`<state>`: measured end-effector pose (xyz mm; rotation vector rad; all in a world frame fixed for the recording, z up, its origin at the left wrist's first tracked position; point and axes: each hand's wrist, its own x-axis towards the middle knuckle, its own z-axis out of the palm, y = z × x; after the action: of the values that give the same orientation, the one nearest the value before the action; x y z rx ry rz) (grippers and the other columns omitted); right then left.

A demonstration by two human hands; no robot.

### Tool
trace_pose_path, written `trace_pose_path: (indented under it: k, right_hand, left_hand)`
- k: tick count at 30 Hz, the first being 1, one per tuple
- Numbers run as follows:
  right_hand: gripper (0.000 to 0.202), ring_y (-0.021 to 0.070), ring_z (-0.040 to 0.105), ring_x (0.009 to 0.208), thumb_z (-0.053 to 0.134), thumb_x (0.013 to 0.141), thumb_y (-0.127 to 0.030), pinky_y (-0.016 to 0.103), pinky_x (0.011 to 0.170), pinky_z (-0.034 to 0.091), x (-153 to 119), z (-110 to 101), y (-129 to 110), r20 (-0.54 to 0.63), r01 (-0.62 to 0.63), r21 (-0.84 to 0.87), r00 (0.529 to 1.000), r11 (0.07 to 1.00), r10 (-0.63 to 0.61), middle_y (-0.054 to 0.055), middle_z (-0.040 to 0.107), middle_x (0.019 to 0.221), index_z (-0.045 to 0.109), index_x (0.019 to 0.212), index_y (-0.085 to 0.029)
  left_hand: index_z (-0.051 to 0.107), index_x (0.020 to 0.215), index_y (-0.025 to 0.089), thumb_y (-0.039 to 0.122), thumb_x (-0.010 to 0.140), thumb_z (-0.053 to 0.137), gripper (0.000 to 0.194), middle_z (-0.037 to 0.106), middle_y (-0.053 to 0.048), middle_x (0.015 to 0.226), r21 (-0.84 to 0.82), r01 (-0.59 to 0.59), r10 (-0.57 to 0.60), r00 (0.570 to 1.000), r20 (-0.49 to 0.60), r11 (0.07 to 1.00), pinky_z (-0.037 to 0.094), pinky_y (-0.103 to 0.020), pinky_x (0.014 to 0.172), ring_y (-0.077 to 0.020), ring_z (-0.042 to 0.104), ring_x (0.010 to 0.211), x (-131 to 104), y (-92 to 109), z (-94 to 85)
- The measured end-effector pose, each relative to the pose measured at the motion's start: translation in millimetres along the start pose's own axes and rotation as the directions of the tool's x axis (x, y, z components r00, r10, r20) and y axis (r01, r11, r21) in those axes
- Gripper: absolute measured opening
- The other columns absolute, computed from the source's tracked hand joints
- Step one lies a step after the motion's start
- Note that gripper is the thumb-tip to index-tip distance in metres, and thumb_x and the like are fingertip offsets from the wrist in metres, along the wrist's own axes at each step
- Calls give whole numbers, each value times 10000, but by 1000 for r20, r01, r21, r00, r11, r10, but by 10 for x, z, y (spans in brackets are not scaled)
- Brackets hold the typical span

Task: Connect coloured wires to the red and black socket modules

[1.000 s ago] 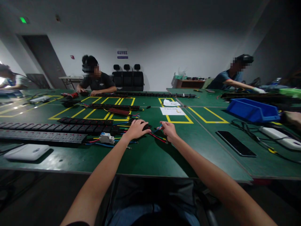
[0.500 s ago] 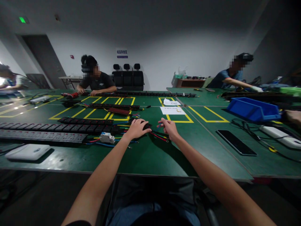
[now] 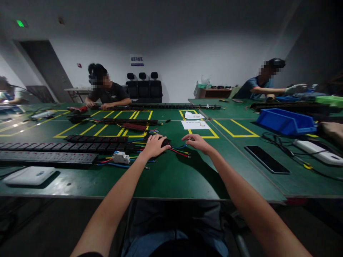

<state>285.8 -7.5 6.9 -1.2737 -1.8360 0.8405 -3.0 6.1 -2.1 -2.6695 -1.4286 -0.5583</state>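
My left hand (image 3: 154,147) is curled over the end of a black power strip (image 3: 166,142), its fingers and thumb gripping the casing. Much of that part is hidden under the palm. Blue, green-yellow and red wires with ring terminals come out on its right side; the red wire (image 3: 179,152) points toward me. My right hand (image 3: 198,142) hovers just right of the blue wire (image 3: 179,147), fingers apart and slightly bent, holding nothing I can see.
Several socket strips (image 3: 50,147) lie on the left, with a white breaker (image 3: 121,157) near their wires. A white box (image 3: 30,175) sits in front. To the right are a phone (image 3: 266,159), a blue bin (image 3: 286,122) and cables. Co-workers work across the green table (image 3: 166,185).
My right hand has let go of the blue wire and moved slightly right, its fingers opening. My left hand stays on the power strip. The co-worker at right has raised a gloved hand.
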Motion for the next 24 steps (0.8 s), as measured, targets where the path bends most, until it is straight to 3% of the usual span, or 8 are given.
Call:
trace_pose_path:
  k: [4, 6, 11, 14, 17, 20, 24]
  right_hand:
    - [379, 139, 528, 694, 757, 732, -405, 265, 645, 426, -26, -164, 129, 238, -17, -94, 970, 995, 40, -9, 610, 777, 777, 1039, -184]
    - [392, 143, 534, 685, 793, 720, -465, 270, 636, 424, -27, -193, 171, 281, -31, -106, 958, 994, 60, -2, 617, 769, 773, 986, -178]
    - [525, 124, 517, 611, 691, 821, -665, 271, 572, 398, -24, -180, 127, 166, -70, -12, 984, 997, 71, 25, 638, 777, 729, 953, -159]
    - [554, 132, 541, 637, 672, 843, -689, 267, 576, 403, -39, -151, 39, 122, 7, 1, 992, 1000, -7, 33, 654, 794, 728, 992, -159]
    - [460, 158, 584, 702, 753, 826, -589, 279, 630, 431, -67, -84, -52, 97, 150, -166, 986, 975, -135, 37, 679, 820, 746, 1031, -177]
    - [277, 180, 629, 797, 808, 820, -422, 283, 685, 430, -100, 18, -137, 110, 252, -430, 968, 867, -227, 53, 719, 909, 751, 982, -204]
    - [162, 177, 639, 807, 760, 892, -373, 272, 663, 380, -135, 124, -213, 83, 226, -662, 970, 715, -230, 47, 727, 913, 737, 882, -213]
  left_hand:
    - [613, 1444, 228, 688, 999, 510, 649, 599, -137, 1426, -1, -1, 1, 1000, 2, 1000, 344, -526, 1173, -342, 513, 1343, 2, 2, 2]
    - [616, 1439, 232, 685, 1001, 507, 640, 601, -135, 1423, 1, -3, 3, 1000, 0, 1000, 349, -522, 1170, -338, 515, 1341, 2, 1, 2]
    - [614, 1441, 225, 676, 1007, 505, 636, 598, -140, 1432, 13, -11, 11, 1000, -3, 1000, 351, -525, 1167, -341, 518, 1342, -2, 5, -3]
    - [611, 1446, 223, 671, 1008, 504, 636, 595, -143, 1437, 13, -13, 13, 1000, -9, 1000, 354, -530, 1165, -346, 518, 1344, -7, 11, -3]
    - [610, 1448, 224, 673, 1009, 501, 638, 592, -145, 1441, 15, -11, 11, 1000, -16, 1000, 352, -534, 1166, -348, 521, 1341, -15, 17, -2]
    - [610, 1445, 220, 674, 1011, 497, 638, 591, -146, 1442, 23, -13, 13, 1000, -15, 1000, 353, -532, 1166, -347, 522, 1341, -22, 24, -3]
    - [610, 1445, 214, 667, 1013, 501, 635, 590, -148, 1445, 30, -10, 10, 1000, -10, 999, 352, -528, 1168, -343, 520, 1343, -23, 34, -13]
